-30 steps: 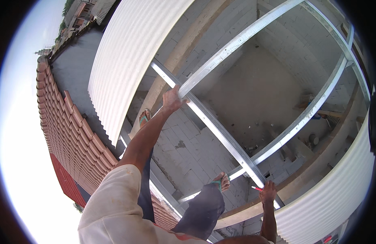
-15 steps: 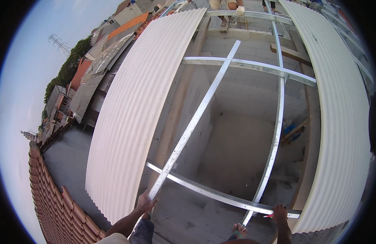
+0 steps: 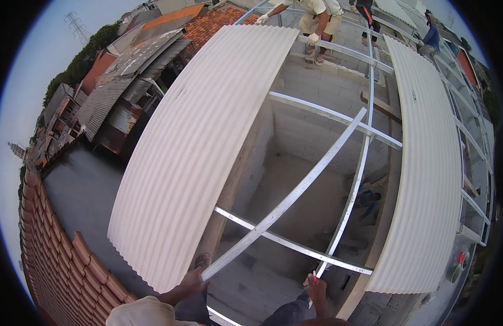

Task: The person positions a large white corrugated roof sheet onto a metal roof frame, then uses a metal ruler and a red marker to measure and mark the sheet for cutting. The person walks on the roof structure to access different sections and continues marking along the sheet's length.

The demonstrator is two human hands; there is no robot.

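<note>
My left hand [image 3: 191, 286] is closed round the near end of a loose silver metal channel [image 3: 287, 202]. The channel slants up to the right, crossing the fixed frame, its far end near the middle crossbar [image 3: 322, 110]. My right hand [image 3: 318, 295] is closed on a slim red pen-like stick [image 3: 315, 279] with a pale tip. That hand is beside the near end of the lengthwise metal beam [image 3: 346, 214], just below the near crossbar [image 3: 295, 245]; whether it touches the beam, I cannot tell.
White corrugated roof sheets flank the opening on the left [image 3: 202, 136] and right [image 3: 431, 179]. A deep block-walled room drops below, with a person [image 3: 368, 201] inside. A gloved co-worker [image 3: 319, 22] stoops at the far edge. Clay roof tiles [image 3: 72, 255] lie at lower left.
The loose channel's far end has swung right, towards the lengthwise beam. My right hand has shifted left along the near crossbar to the beam's end. The view has tilted up, showing more of the co-workers.
</note>
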